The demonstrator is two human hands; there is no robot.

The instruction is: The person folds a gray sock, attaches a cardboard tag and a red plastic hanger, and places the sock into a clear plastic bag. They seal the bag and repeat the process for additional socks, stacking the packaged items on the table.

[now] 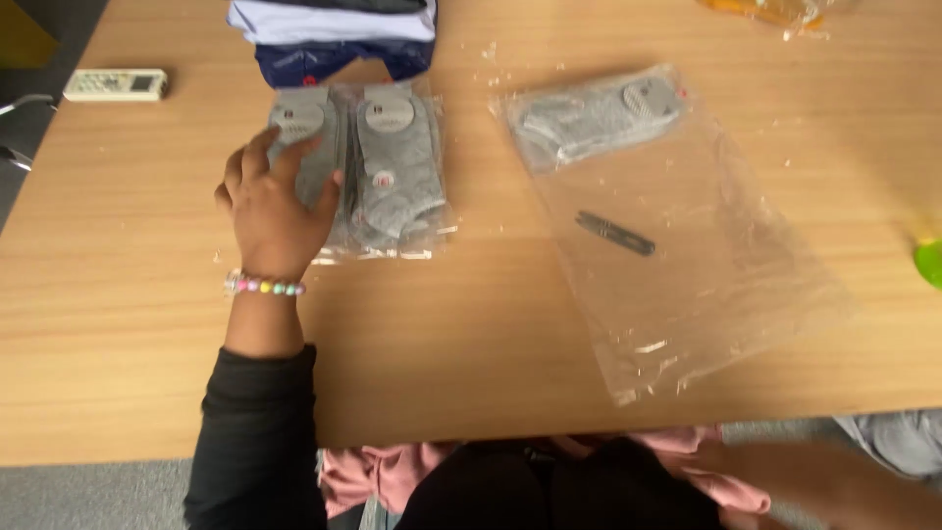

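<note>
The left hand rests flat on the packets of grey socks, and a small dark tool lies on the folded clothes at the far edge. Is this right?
Not quite. The head view shows the small dark tool on the large clear plastic bag, not on the folded clothes. The left hand does rest flat on the packets of grey socks.

surface: light wooden table (pixel 471 373) | floor: grey carpet (pixel 88 496) | light: soft, even | far left: dark floor strip (pixel 49 29)

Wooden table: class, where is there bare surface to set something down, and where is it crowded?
Bare wood lies along the near edge of the table, between the left hand and the large clear bag. More lies left of that hand, below the remote. It is crowded at the far edge: packed grey socks touch folded clothes.
</note>
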